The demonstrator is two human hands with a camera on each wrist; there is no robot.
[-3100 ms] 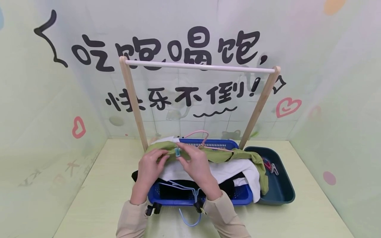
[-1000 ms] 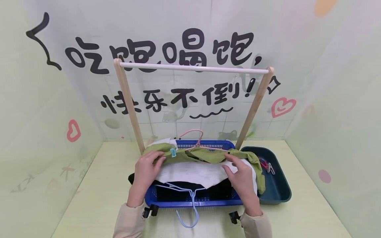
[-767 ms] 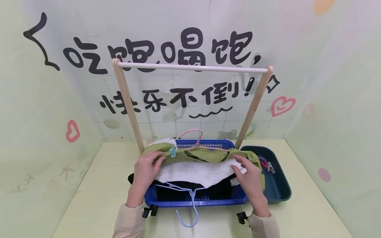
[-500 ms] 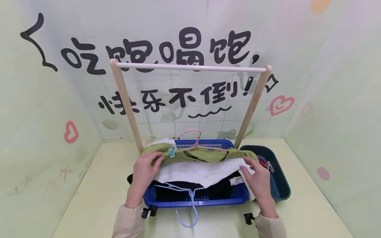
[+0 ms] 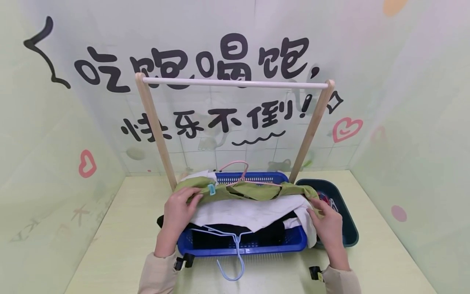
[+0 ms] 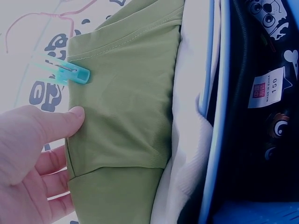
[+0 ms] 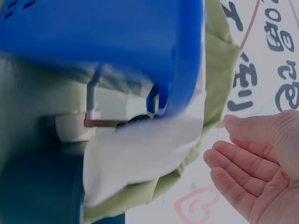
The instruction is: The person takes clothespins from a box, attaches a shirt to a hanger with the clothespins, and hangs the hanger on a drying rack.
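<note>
A green garment (image 5: 257,192) lies on a pink hanger (image 5: 247,166) over other clothes. A light-blue clothes peg (image 6: 74,73) grips its upper edge on the left. Just left of the peg in the head view, my left hand (image 5: 179,208) pinches that edge, thumb in front and fingers behind. My right hand (image 7: 257,163) hovers by the garment's right end, fingers relaxed and holding nothing. Under the green cloth is a white garment (image 5: 238,214), then a black one (image 5: 205,240) with a blue hanger (image 5: 241,261). The blue basket (image 5: 253,252) holds the pile.
Behind the basket stands a wooden rack with a white rail (image 5: 235,83). To the right, a dark green tub (image 5: 350,232) contains pegs (image 5: 332,204), partly hidden by my right hand. Printed cloth walls (image 5: 55,143) surround the table (image 5: 121,228).
Earlier, both hands were at the blue peg on the garment's edge. My right hand has since moved right along the garment to its far end. The left hand still holds the edge.
</note>
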